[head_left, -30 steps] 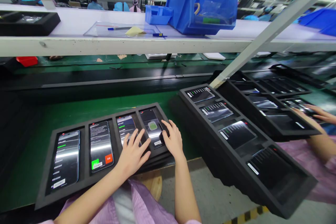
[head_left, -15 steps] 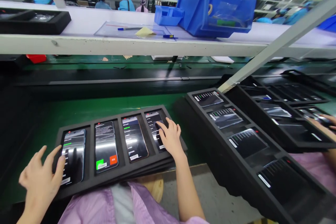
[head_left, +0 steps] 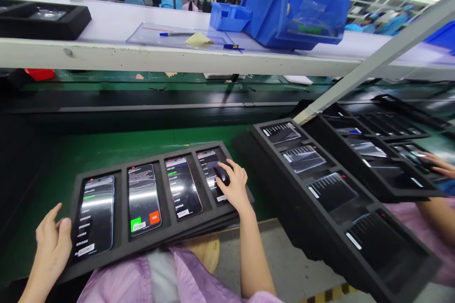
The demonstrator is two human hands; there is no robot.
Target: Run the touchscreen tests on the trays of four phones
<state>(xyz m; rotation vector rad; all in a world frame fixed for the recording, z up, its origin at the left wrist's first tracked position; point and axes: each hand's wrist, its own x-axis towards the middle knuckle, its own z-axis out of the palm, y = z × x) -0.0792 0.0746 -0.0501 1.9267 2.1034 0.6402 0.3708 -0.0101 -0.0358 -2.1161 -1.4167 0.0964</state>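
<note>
A black foam tray [head_left: 121, 208] lies before me with several smartphones side by side in its slots, screens lit. My right hand [head_left: 234, 182] is over the far-right phone [head_left: 206, 165], fingers apart and holding nothing, a fingertip at or just above its screen. My left hand [head_left: 53, 241] is beside the tray's left end, empty, with thumb and fingers apart. Nearest to it is the left phone [head_left: 95, 215], showing a text list. One middle phone [head_left: 144, 194] shows a green and a red square. The other middle phone [head_left: 183, 187] shows a list with a green line.
Another black tray [head_left: 302, 189] of phones stands at right. Beyond it, a co-worker's hand [head_left: 441, 163] is over further trays. A slanted metal post [head_left: 373, 52] crosses the right side. Above runs a white shelf [head_left: 149, 59] with blue bins [head_left: 270, 14] and a pen [head_left: 177, 34].
My left hand has drawn back left, off the left phone's edge. My right hand stays over the far-right phone, its fingers slightly shifted. The co-worker's hand has also moved.
</note>
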